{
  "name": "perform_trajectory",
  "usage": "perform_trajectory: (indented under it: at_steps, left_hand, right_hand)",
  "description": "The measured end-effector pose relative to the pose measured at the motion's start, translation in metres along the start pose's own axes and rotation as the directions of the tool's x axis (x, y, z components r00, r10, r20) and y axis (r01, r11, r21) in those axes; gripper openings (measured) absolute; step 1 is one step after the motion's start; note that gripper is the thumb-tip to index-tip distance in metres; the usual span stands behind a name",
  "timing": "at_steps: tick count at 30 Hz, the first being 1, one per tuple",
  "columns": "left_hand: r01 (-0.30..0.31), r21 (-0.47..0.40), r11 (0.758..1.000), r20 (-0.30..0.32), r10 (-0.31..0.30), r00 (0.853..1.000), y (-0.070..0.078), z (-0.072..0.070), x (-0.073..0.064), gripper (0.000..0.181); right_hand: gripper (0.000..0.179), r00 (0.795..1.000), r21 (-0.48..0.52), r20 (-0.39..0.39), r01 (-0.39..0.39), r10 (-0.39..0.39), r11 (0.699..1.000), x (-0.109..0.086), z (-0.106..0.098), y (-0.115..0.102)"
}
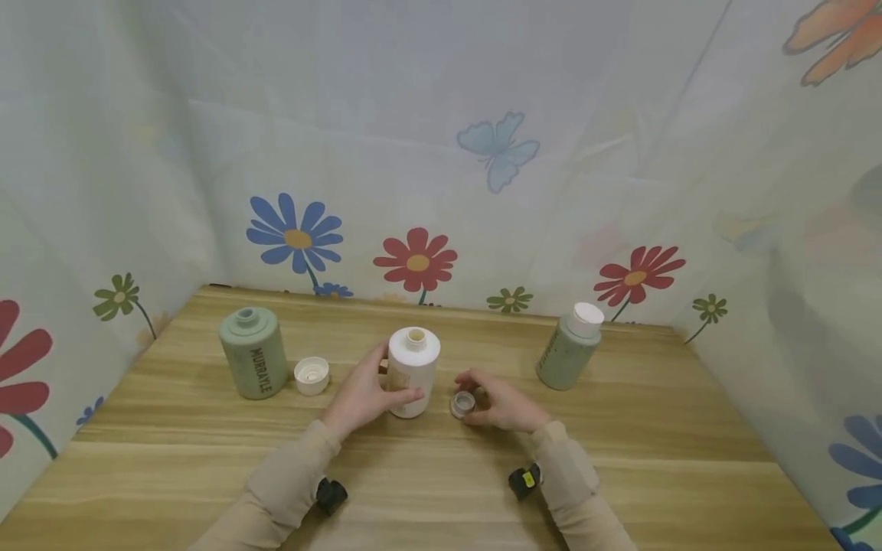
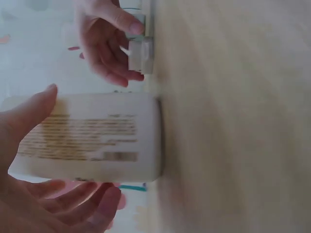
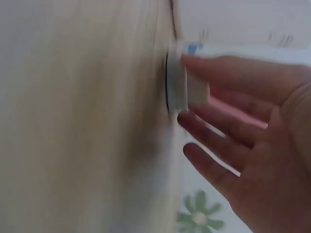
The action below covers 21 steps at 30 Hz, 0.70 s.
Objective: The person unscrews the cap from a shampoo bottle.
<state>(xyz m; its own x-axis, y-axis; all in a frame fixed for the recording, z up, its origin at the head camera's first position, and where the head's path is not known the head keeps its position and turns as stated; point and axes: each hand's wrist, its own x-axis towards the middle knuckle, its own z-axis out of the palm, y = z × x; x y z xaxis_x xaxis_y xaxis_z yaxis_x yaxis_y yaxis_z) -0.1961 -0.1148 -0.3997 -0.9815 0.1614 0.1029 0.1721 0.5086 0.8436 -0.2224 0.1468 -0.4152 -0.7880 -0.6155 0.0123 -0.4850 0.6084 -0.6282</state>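
Note:
A white bottle (image 1: 412,375) with an open neck stands upright in the middle of the wooden table; brown print covers the side facing the left wrist camera. My left hand (image 1: 363,392) holds it around the body, thumb across the front and fingers on the far side. To its right, a small whitish cap (image 1: 464,404) lies on the table, its hollow facing up. The thumb and fingers of my right hand (image 1: 501,402) pinch this cap at its sides, low over the wood. In the right wrist view the cap (image 3: 178,82) sits between thumb and fingertips.
At the left is a green bottle (image 1: 253,356) marked MURRAYLE, its neck uncapped. A white cap (image 1: 311,376) lies between it and my left hand. Back right, another green bottle (image 1: 569,352) wears a white cap. A flower-printed curtain (image 1: 551,229) borders the table's back edge.

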Motion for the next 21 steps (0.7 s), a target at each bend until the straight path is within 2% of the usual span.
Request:
perform_trajectory:
  at_steps: [3,7,10,12,14,16,18,21]
  left_hand:
    - [0.009,0.024,1.0,-0.005,-0.009,1.0,0.013,-0.012,-0.003,0.092]
    - [-0.056,0.052,0.997,-0.077,0.06,0.995,0.039,-0.025,-0.013,0.094]
    - [-0.164,0.035,0.986,-0.123,0.168,0.978,0.062,-0.018,-0.02,0.093]
    - [-0.244,0.006,0.97,-0.127,0.243,0.962,0.079,-0.006,-0.022,0.091]
    - [-0.314,-0.034,0.949,-0.109,0.308,0.945,0.092,0.009,-0.021,0.086]
    - [-0.366,-0.103,0.925,-0.071,0.36,0.93,0.099,0.027,-0.014,0.078]
    - [-0.38,-0.178,0.908,-0.026,0.381,0.924,0.104,0.047,-0.003,0.071]
    - [-0.344,-0.254,0.904,0.046,0.367,0.929,0.107,0.079,0.015,0.068]
  right_hand:
    - [0.061,0.999,-0.019,-0.04,-0.027,0.026,0.999,-0.011,-0.018,-0.005]
    - [0.06,0.983,-0.085,-0.179,-0.051,0.035,0.995,-0.032,-0.049,-0.011]
    - [0.056,0.951,-0.095,-0.308,-0.067,0.035,0.993,-0.05,-0.07,-0.01]
    - [0.051,0.918,-0.089,-0.395,-0.083,0.041,0.993,-0.06,-0.081,-0.007]
    - [0.045,0.877,-0.047,-0.476,-0.091,0.057,0.995,-0.069,-0.09,-0.002]
    - [0.037,0.824,0.011,-0.558,-0.116,0.103,0.993,-0.075,-0.097,0.004]
    - [0.031,0.752,0.087,-0.637,-0.148,0.17,0.985,-0.08,-0.103,0.01]
    - [0.029,0.626,0.196,-0.73,-0.193,0.274,0.961,-0.083,-0.11,0.016]
